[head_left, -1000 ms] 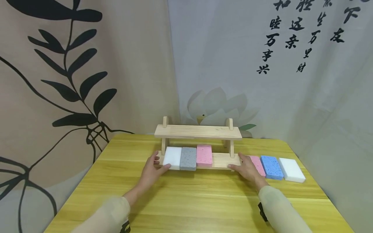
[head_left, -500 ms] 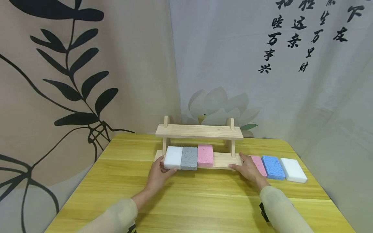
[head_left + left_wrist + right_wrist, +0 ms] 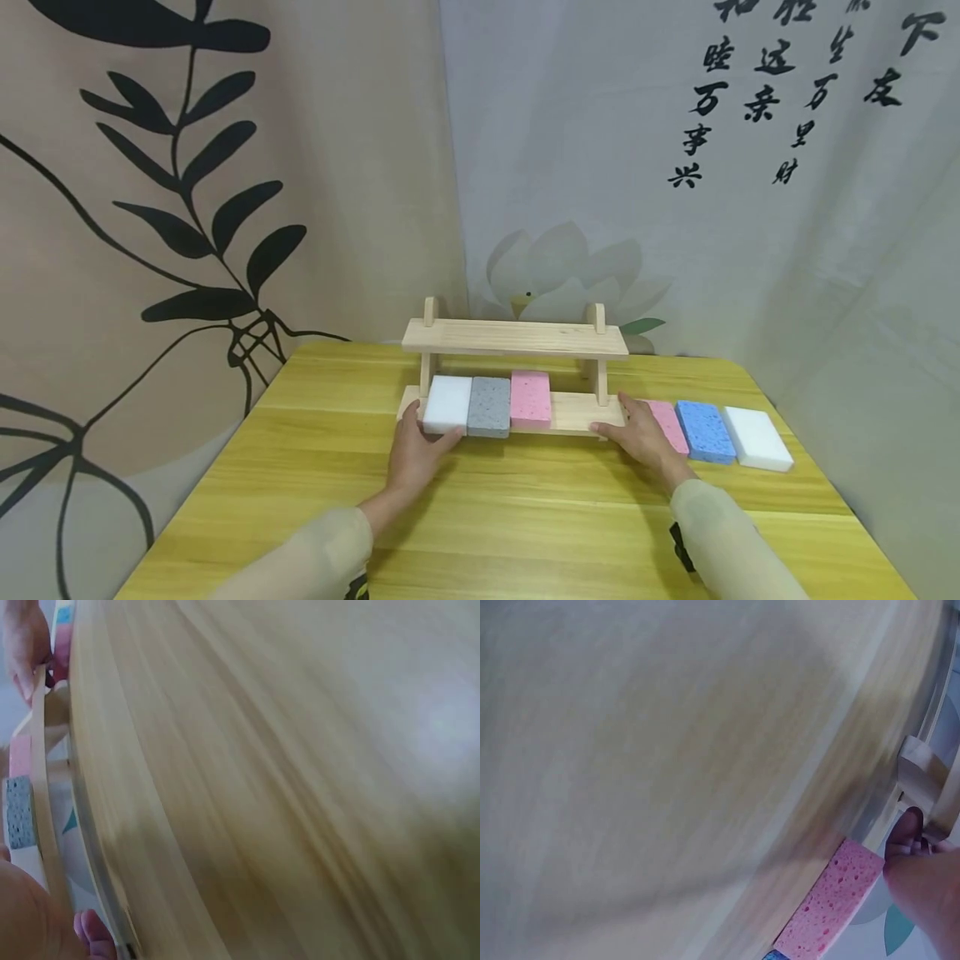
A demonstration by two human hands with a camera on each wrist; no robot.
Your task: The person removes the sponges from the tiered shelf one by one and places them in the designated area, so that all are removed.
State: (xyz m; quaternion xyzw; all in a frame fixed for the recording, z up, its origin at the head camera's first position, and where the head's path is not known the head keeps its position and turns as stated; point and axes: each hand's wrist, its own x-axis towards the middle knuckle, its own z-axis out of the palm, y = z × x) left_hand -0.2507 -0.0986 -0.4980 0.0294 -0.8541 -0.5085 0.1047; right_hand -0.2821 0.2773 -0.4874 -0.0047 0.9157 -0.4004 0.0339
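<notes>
White rectangular foam block [image 3: 447,403]: smooth-faced; stood leftmost in the row on the lower board [image 3: 573,412] of the pale two-tier wooden shelf [image 3: 510,337].
Grey flecked sponge block [image 3: 489,408]: lay against its right side.
Pink porous sponge block [image 3: 531,398]: sat just beside the grey, slightly farther back.
Left hand [image 3: 416,454]: thumb at the white block's front edge, fingers bent by its left side; I could not tell whether they caught the board too.
Right hand [image 3: 641,433]: gripped the lower board's right end, thumb in front.
Step in hand: squaring the row, as I judged it.
Next move: I thought it called for light, even pressure, sparing the soft edges.
Table stock: second pink sponge [image 3: 666,427], blue mottled sponge [image 3: 705,431] and second white block [image 3: 757,437], all oblong, lay on the yellow wood-grain table [image 3: 480,517], right of the shelf.
</notes>
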